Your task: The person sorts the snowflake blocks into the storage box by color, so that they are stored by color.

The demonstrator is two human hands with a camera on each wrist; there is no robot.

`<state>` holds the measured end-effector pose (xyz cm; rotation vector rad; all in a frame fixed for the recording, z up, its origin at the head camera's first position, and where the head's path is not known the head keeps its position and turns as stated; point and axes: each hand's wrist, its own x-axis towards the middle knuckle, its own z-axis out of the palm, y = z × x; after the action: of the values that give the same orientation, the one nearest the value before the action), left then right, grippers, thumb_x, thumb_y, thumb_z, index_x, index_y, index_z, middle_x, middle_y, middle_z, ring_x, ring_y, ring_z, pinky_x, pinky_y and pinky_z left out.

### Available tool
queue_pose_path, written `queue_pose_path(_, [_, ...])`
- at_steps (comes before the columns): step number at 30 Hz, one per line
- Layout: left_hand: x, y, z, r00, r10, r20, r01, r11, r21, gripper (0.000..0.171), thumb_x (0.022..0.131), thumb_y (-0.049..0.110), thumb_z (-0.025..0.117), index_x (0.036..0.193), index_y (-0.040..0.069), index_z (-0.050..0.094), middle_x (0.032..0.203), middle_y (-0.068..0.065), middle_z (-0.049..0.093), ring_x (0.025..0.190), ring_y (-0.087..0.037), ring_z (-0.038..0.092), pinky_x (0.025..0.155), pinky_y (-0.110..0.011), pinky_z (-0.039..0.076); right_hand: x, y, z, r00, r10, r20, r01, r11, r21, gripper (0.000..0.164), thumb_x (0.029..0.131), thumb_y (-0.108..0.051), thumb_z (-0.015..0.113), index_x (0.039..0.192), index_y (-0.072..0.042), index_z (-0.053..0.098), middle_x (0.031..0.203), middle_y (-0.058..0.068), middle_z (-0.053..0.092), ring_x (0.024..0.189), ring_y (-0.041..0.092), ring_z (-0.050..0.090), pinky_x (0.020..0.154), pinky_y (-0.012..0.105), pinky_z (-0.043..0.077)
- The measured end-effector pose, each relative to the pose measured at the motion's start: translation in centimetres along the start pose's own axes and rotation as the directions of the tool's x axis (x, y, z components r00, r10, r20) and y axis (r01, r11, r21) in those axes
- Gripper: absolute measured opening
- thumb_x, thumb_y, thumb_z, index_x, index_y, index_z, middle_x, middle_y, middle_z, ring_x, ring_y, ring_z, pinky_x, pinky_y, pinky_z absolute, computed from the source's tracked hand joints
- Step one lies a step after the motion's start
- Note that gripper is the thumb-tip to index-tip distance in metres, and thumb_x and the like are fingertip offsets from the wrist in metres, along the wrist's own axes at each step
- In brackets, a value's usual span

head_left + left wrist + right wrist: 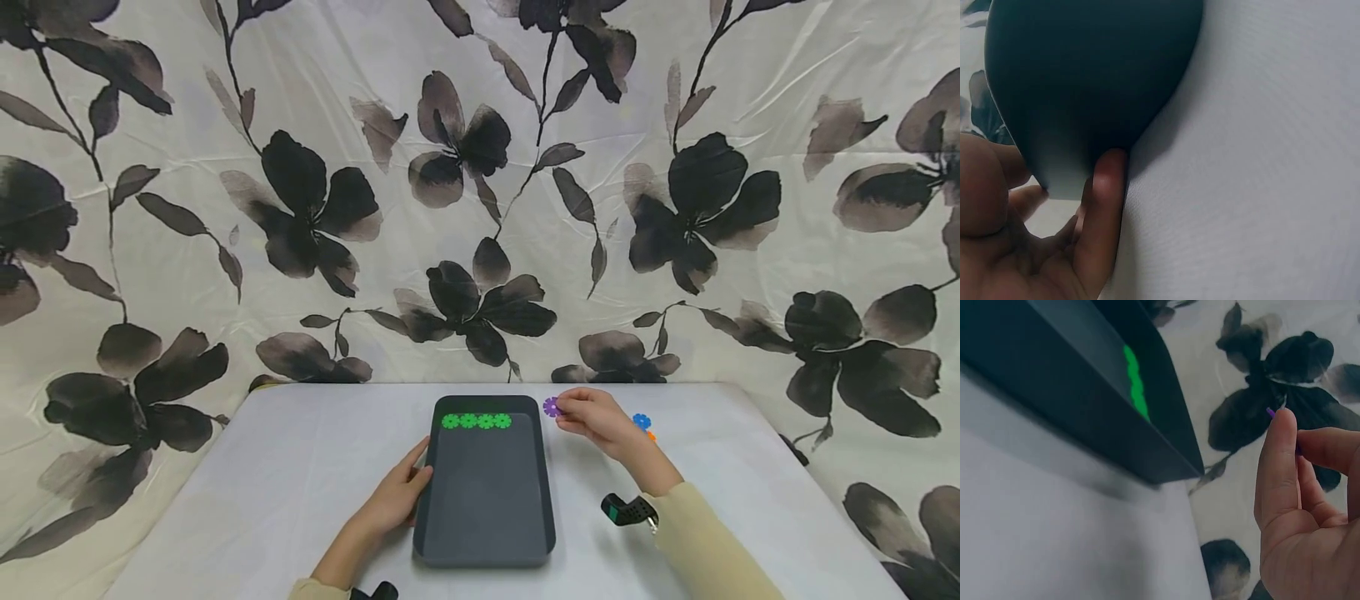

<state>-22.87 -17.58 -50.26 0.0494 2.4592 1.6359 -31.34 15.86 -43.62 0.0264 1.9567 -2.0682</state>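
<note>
Purple piece (551, 407) is pinched by right hand (600, 423); tray (483, 500), left of those fingers (1277, 465), gripped by left hand (392, 500). Placing likely; leftward carry called for.

White table (300, 450), backdrop (480, 200) (dark-flowered).

the tray wall (547, 482) stands between right hand (602, 423) and 4 green pieces (482, 422); room to pass lies above it.
</note>
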Motion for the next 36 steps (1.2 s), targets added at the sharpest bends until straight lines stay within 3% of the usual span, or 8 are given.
queue_pose_path(9, [0.3, 0.0, 0.1, 1.000, 0.001, -0.026, 0.000, 1.000, 0.017, 0.054, 0.104, 0.026, 0.047, 0.155, 0.023, 0.028, 0.097, -0.011, 0.053, 0.059, -0.022, 0.051, 0.050, -0.035, 0.045, 1.0, -0.4, 3.4, 0.998, -0.002, 0.062, 0.001, 1.000, 0.007, 0.026, 0.095, -0.003, 0.061, 0.117, 0.010, 0.055, 0.094, 0.016, 0.062, 0.070, 0.014, 0.065, 0.070, 0.026, 0.055])
queue_pose_path(31, [0.1, 0.0, 0.1, 0.999, 0.041, -0.012, -0.041, 0.999, -0.013, 0.054, 0.104, 0.026, 0.047, 0.154, 0.021, 0.029, 0.098, -0.012, 0.054, 0.060, -0.021, 0.052, 0.048, -0.036, 0.048, 3.9, 3.2, 9.6, 0.990, -0.020, 0.139, 0.021, 1.000, -0.010, 0.018, 0.094, 0.000, 0.059, 0.108, 0.012, 0.059, 0.085, 0.014, 0.061, 0.064, 0.011, 0.062, 0.065, 0.024, 0.055])
queue_pose_path(36, [-0.2, -0.2, 0.0, 0.999, 0.040, -0.016, -0.040, 0.999, -0.006, 0.053, 0.104, 0.025, 0.047, 0.154, 0.021, 0.029, 0.097, -0.012, 0.053, 0.063, -0.021, 0.052, 0.049, -0.036, 0.048, 4.4, 3.8, 11.1, 0.990, -0.004, 0.138, 0.006, 1.000, -0.013, 0.021, 0.094, 0.000, 0.060, 0.110, 0.013, 0.060, 0.092, 0.017, 0.063, 0.065, 0.011, 0.062, 0.066, 0.025, 0.056])
